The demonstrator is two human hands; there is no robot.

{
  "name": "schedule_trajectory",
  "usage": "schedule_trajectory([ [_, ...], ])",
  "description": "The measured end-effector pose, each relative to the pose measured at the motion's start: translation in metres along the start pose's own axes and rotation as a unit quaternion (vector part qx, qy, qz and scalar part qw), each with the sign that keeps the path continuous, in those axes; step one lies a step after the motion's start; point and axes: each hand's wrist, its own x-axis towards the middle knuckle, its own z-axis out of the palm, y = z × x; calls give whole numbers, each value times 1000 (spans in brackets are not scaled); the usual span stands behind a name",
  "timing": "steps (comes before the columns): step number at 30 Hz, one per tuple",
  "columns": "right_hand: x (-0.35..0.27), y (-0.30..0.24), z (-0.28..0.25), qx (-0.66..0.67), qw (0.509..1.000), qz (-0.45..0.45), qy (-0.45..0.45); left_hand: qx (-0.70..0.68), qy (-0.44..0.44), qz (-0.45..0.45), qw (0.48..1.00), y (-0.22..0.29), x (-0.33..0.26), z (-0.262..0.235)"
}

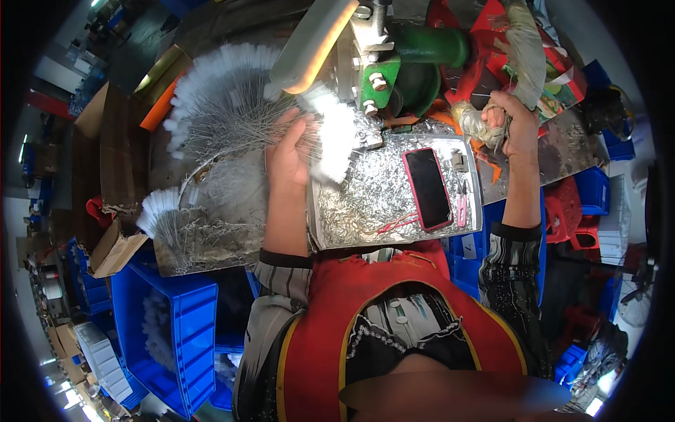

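Observation:
My left hand [288,151] is closed around the thin wire stems of some white-tipped brushes, beside a bright work lamp [313,46]. The white ends of these brushes [334,144] glow under its light. A large fanned pile of similar wire-stemmed brushes [221,98] lies to the left of that hand. My right hand [517,125] grips the cloth-wrapped end of a lever [526,56]. This lever hangs at the right side of a green bench press [380,81]. What sits under the press head is too small and bright to make out.
A metal tray [351,218] littered with silvery scraps holds a phone in a pink case [427,188] and small pink-handled snips [461,205]. A smaller brush bunch [162,211] lies at the bench's left edge. Blue bins [193,344] stand below; a cardboard box [116,250] is left.

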Motion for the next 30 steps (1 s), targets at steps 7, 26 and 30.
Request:
schedule_trajectory([
  [7,3,26,-8,16,999,-34,3,-8,40,28,999,-8,-3,6],
  [26,0,40,-11,16,998,-53,-3,13,11,38,999,-5,-6,14],
  [30,-1,10,2,-10,1000,-4,0,-48,-36,41,997,-6,-3,-3],
])
